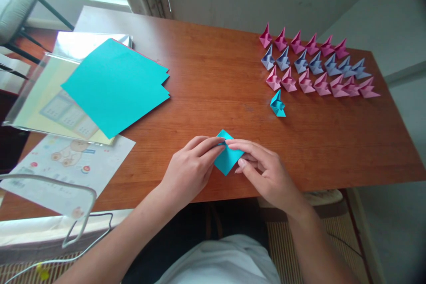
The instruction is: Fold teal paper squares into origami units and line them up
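A small turquoise square of origami paper [227, 163] lies near the table's front edge, turned with one corner toward me. My left hand [195, 162] grips its left side, with the fingertips meeting over the upper part. From the right, my right hand [262, 166] holds the paper, index finger across the top and thumb by the right corner. The fingers cover part of the paper, so its folds are partly hidden. Beyond my right hand stands one folded turquoise paper figure [278, 104] with a pointed tip.
Rows of folded figures stand at the back right: magenta [312, 45], lavender [315, 64] and pink [321, 84]. Large turquoise sheets [115, 86] lie at the left over a clear plastic packet [28, 102]. A printed sheet [109, 159] and a grey metal tube [66, 180] are nearer.
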`<move>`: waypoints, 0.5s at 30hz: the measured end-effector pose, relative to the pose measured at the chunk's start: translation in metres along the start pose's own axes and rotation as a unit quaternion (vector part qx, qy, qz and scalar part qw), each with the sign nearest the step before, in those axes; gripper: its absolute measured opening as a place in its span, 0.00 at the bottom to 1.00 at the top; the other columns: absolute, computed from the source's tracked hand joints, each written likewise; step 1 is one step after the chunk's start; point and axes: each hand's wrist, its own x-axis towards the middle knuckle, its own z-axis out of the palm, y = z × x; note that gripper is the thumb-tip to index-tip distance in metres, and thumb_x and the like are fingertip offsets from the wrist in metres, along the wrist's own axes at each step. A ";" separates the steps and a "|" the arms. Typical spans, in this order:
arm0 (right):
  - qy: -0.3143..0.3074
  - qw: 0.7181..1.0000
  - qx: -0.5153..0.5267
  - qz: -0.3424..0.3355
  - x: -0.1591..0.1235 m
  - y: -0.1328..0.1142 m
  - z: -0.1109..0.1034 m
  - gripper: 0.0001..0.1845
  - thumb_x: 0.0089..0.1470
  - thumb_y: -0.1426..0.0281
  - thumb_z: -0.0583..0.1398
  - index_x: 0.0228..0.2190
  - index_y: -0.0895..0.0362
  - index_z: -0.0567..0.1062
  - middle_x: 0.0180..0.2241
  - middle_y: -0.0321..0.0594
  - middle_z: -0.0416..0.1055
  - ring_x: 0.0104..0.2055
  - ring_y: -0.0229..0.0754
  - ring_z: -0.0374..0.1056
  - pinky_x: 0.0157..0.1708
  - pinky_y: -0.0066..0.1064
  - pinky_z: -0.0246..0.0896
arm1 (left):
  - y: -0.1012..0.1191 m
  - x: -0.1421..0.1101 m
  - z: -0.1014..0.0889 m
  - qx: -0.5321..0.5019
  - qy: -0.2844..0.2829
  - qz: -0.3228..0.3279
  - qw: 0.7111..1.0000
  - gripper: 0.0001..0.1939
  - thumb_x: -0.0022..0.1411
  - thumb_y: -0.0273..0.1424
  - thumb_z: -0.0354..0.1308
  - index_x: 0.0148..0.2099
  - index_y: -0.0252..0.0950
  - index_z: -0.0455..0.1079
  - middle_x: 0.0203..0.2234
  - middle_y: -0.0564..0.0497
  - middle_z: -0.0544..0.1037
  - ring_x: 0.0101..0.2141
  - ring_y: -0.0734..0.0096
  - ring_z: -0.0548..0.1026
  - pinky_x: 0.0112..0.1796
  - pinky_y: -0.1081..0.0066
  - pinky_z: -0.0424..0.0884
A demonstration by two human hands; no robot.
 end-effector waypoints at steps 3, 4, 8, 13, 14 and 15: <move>-0.009 1.000 -0.005 -0.010 -0.002 0.001 0.000 0.23 0.63 0.77 0.56 0.55 0.46 0.75 0.60 0.41 0.70 0.55 0.45 0.73 0.45 0.33 0.79 | 0.001 0.001 -0.001 0.001 0.004 0.000 1.000 0.16 0.67 0.20 0.53 0.53 0.34 0.75 0.53 0.46 0.80 0.48 0.60 0.77 0.48 0.62 0.79; -0.014 1.000 -0.018 -0.021 -0.002 0.001 -0.001 0.24 0.62 0.79 0.55 0.55 0.46 0.75 0.61 0.41 0.70 0.57 0.45 0.72 0.46 0.33 0.78 | 0.001 0.001 -0.001 0.001 0.004 0.001 1.000 0.16 0.68 0.20 0.53 0.53 0.34 0.75 0.53 0.46 0.80 0.48 0.60 0.77 0.48 0.62 0.79; -0.018 0.986 -0.135 -0.091 -0.002 0.003 -0.002 0.27 0.59 0.85 0.54 0.51 0.47 0.77 0.60 0.38 0.72 0.62 0.42 0.68 0.61 0.38 0.68 | 0.000 0.001 0.000 0.003 0.005 0.001 1.000 0.16 0.68 0.21 0.53 0.54 0.35 0.75 0.54 0.48 0.80 0.48 0.60 0.77 0.48 0.62 0.79; 0.047 0.957 -0.233 -0.164 0.001 0.014 0.002 0.20 0.60 0.84 0.57 0.46 0.51 0.78 0.52 0.41 0.78 0.55 0.40 0.73 0.58 0.35 0.69 | 0.000 0.000 0.001 0.003 0.010 0.004 1.000 0.15 0.68 0.21 0.53 0.53 0.35 0.75 0.53 0.48 0.81 0.48 0.60 0.78 0.48 0.62 0.79; 0.056 0.951 -0.245 -0.177 0.002 0.016 0.003 0.18 0.61 0.84 0.57 0.45 0.52 0.78 0.51 0.41 0.78 0.54 0.41 0.74 0.57 0.35 0.70 | 0.000 0.000 0.001 0.003 0.013 0.004 1.000 0.15 0.69 0.21 0.53 0.53 0.35 0.75 0.53 0.48 0.81 0.48 0.60 0.78 0.48 0.62 0.79; 0.063 0.946 -0.257 -0.189 0.002 0.017 0.004 0.17 0.61 0.83 0.58 0.45 0.53 0.78 0.50 0.42 0.79 0.52 0.41 0.74 0.56 0.36 0.70 | 0.000 0.001 0.001 0.003 0.015 0.004 1.000 0.15 0.69 0.21 0.53 0.53 0.35 0.75 0.53 0.48 0.81 0.48 0.61 0.78 0.48 0.62 0.80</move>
